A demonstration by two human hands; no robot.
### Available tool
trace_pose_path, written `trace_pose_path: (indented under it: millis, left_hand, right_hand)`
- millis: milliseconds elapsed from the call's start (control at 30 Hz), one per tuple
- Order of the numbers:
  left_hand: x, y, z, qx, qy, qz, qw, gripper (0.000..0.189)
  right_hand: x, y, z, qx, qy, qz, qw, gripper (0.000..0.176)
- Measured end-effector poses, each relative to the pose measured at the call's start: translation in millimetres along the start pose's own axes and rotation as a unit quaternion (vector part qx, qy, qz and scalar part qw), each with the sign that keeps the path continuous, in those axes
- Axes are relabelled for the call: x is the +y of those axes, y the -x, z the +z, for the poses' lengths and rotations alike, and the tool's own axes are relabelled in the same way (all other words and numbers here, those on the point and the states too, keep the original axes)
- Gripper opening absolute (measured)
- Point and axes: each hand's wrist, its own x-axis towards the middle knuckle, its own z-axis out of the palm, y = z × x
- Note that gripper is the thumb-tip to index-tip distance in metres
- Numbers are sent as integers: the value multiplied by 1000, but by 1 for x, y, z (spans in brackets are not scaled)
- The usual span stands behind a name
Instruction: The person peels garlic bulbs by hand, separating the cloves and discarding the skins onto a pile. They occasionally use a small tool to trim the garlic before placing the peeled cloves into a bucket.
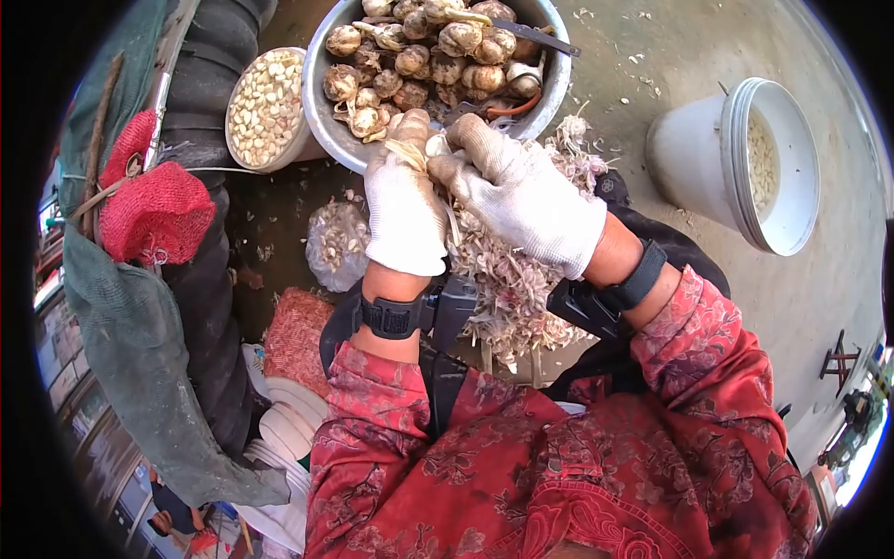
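My left hand (407, 210) and my right hand (535, 196), both in white knitted gloves with soiled fingertips, meet at the near rim of a metal basin (315, 102). Between their fingers shows a pale piece of garlic (437, 145), with dry husk (406, 155) sticking out of my left hand. Both hands are closed around it; the fingers hide most of it. Whole brown-skinned garlic bulbs (413, 61) fill the basin. A knife (548, 39) with a dark blade lies across the bulbs at the right. Below my hands is a heap of garlic skins (507, 289).
Peeled cloves fill a white bucket (235, 140) at the left. Another white bucket (694, 154) with cloves leans on its side at the right. A clear plastic bag (337, 244), a red mesh sack (296, 340) and black ridged tubing (207, 102) are at the left. A person (172, 512) appears lower left.
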Motion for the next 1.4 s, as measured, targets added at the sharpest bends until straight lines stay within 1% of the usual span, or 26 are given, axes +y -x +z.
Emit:
trace_pose_path:
  millis: [33, 100, 133, 167, 233, 267, 333, 367, 467, 500, 533, 600, 667, 700, 733, 800, 867, 933, 967, 1000, 1067, 1100, 1167, 1233, 1333, 1400]
  left_hand:
    - [-1, 0, 2, 0, 0, -1, 1000, 22]
    - [-5, 1, 7, 8, 13, 0, 1000, 22]
    - [-5, 5, 10, 27, 15, -15, 999, 23]
    - [-3, 8, 12, 27, 20, -32, 999, 23]
    - [2, 8, 15, 28, 27, -47, 998, 24]
    - [2, 6, 13, 20, 8, -48, 999, 25]
    - [1, 4, 10, 11, -12, -50, 999, 25]
    - [1, 3, 8, 2, -3, -49, 999, 22]
    - [0, 1, 3, -18, 6, -49, 999, 20]
    - [1, 2, 4, -20, 2, -29, 999, 20]
    - [2, 3, 5, -21, -1, -9, 1000, 20]
    - [4, 5, 4, -28, -24, -8, 999, 21]
    - [6, 5, 1, -34, -48, -6, 998, 21]
    - [6, 4, -1, -46, -61, -23, 997, 23]
    - [6, 3, -2, -58, -73, -41, 995, 24]
    - [7, 8, 0, -68, -84, -24, 994, 26]
    - [11, 14, 4, -77, -93, -8, 993, 28]
    - [15, 17, 6, -126, -124, -25, 984, 30]
    - [16, 14, 2, -157, -146, -41, 976, 26]
    - [17, 16, 4, -157, -145, -41, 976, 26]
    - [19, 21, 12, -170, -240, -2, 956, 22]
    - [18, 22, 15, -162, -231, 1, 960, 19]
    - [19, 20, 12, -166, -248, -4, 955, 20]
    - [20, 19, 10, -169, -264, -9, 949, 21]
    - [18, 16, 11, -154, -306, 16, 939, 16]
    - [11, 15, 11, -133, -476, 176, 851, 14]
  right_hand:
    - [-3, 0, -3, 0, 0, 1, 1000, 17]
    - [-11, -2, -11, -6, -29, 108, 994, 27]
    - [-9, -1, -11, -6, -29, 108, 994, 27]
    - [-5, 0, -10, -8, -81, 143, 986, 27]
    - [-12, -2, -13, -19, -202, 233, 951, 30]
    - [-15, -4, -17, -20, -203, 232, 951, 30]
    - [-15, -6, -23, -38, -285, 320, 903, 32]
    - [-17, -5, -22, -11, -287, 331, 899, 37]
    - [-10, -2, -26, -30, -340, 303, 890, 44]
    - [-10, -2, -27, -31, -340, 303, 890, 44]
    - [-11, -2, -29, -28, -346, 316, 883, 46]
    - [-13, -1, -31, -25, -350, 331, 876, 48]
    - [-17, -1, -30, -10, -401, 336, 852, 37]
    - [-14, -1, -30, -11, -401, 336, 852, 37]
    - [-11, -1, -30, -18, -401, 322, 858, 35]
    - [-8, -1, -33, -25, -401, 307, 863, 33]
    - [-9, -1, -35, -25, -352, 259, 899, 30]
    - [-4, -1, -35, -20, -347, 260, 901, 29]
    - [-2, -1, -36, -14, -341, 261, 903, 28]
    - [-3, -2, -36, -14, -341, 261, 903, 28]
    - [-9, -3, -37, 7, -307, 252, 918, 30]
    - [-9, -3, -37, 8, -308, 253, 917, 30]
    - [-10, -3, -37, 11, -276, 279, 920, 28]
    - [-11, -4, -36, 14, -272, 278, 921, 28]
    - [-10, -5, -35, 12, -254, 297, 920, 28]
    - [-9, -5, -35, 8, -240, 315, 918, 28]
